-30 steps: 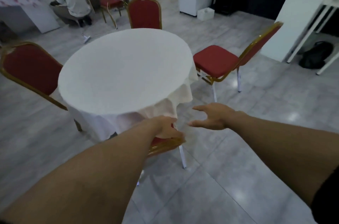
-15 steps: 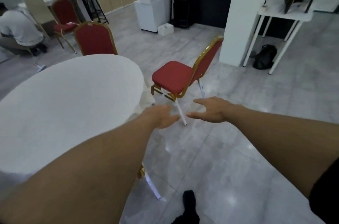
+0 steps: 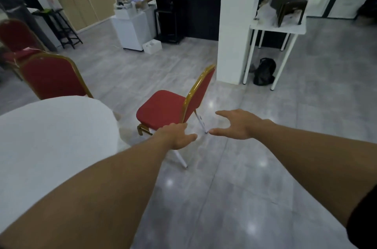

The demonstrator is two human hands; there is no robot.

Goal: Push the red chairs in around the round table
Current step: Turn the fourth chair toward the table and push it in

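The round table (image 3: pixel 51 136) with its white cloth fills the left of the head view. A red chair (image 3: pixel 163 108) with a gold frame stands apart from the table's right side, its seat facing the table. Another red chair (image 3: pixel 51 77) sits close against the table's far edge. My left hand (image 3: pixel 177 136) is stretched out in front of the first chair's near side, fingers apart, holding nothing. My right hand (image 3: pixel 238 124) reaches out open just right of that chair's backrest, not touching it.
A third red chair (image 3: pixel 16 38) stands at the far left. A white pillar (image 3: pixel 234 24) rises behind the chair, with a white side table (image 3: pixel 279 30) and a black bag (image 3: pixel 264 72) beside it. A white cabinet (image 3: pixel 132 30) and small box (image 3: pixel 152 45) stand further back.
My left hand let go of the near chair's backrest. The view swung right and closer to the chair standing out from the table; both hands now reach toward it.
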